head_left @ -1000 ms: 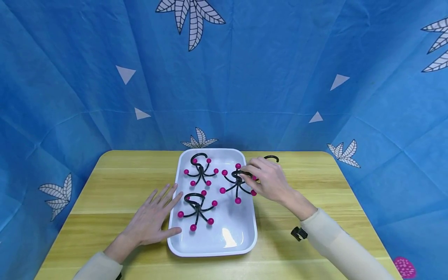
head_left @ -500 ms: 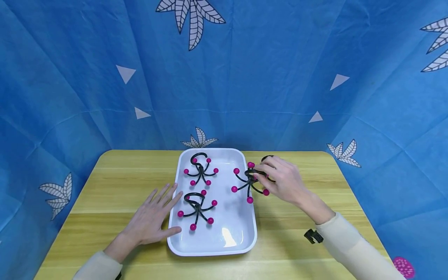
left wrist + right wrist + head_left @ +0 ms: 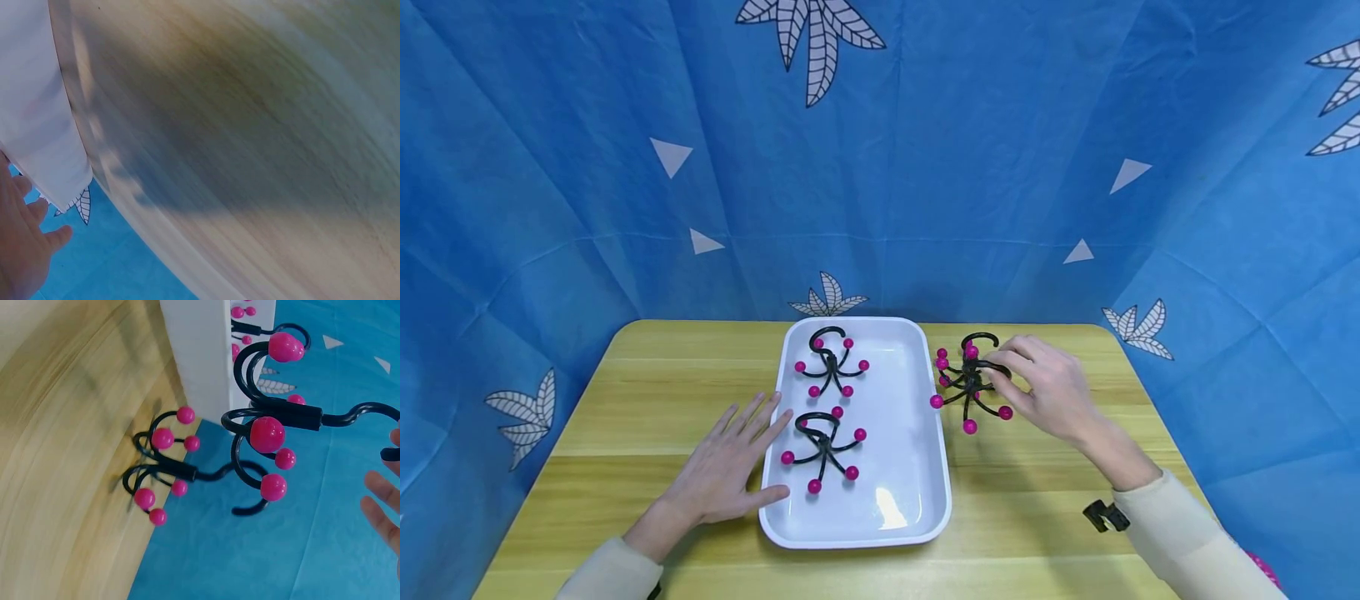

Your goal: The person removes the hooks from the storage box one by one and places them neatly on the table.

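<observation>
Grip of the right hand is narrow, pinching a black pink-balled rack by its hook above the surface, just right of the white tray. A matching rack stands behind it; two more racks sit in the tray. The left hand spreads wide, partly over the tray's left edge.

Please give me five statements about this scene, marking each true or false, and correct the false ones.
The right hand holds a black curved-armed hook with pink balls. True.
The left hand lies, fingers spread, at the left edge of the white rectangular tray. True.
Another such hook stands on the yellow wooden tabletop, right of the tray. True.
The tray contains five hooks. False: it contains two hooks.
The held hook touches the tabletop. False: it hangs above it.
</observation>
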{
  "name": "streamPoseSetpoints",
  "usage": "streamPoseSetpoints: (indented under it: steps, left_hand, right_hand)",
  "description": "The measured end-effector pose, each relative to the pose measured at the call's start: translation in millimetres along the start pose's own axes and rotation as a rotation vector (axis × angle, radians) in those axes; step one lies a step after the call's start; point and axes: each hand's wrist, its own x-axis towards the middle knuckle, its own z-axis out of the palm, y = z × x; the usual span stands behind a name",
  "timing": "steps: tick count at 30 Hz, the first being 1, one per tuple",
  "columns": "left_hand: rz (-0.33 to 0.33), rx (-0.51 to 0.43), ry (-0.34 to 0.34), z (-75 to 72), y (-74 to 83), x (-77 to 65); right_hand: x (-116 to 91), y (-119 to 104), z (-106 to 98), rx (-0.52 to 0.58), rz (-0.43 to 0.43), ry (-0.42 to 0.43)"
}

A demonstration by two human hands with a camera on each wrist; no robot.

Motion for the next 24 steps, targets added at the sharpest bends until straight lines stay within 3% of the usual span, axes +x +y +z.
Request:
streamPoseSetpoints:
  steps: [6,24]
  left_hand:
    - [0.005,0.002,0.012,1.1,-0.5,-0.9]
    - [0.003,0.002,0.008,-0.9,0.2,-1.0]
  right_hand:
    - [-8.4,9.6,-12.2,-0.006,0.046,-0.057]
    - [-30.2,31.4,-37.2,-0.07,0.068,-0.05]
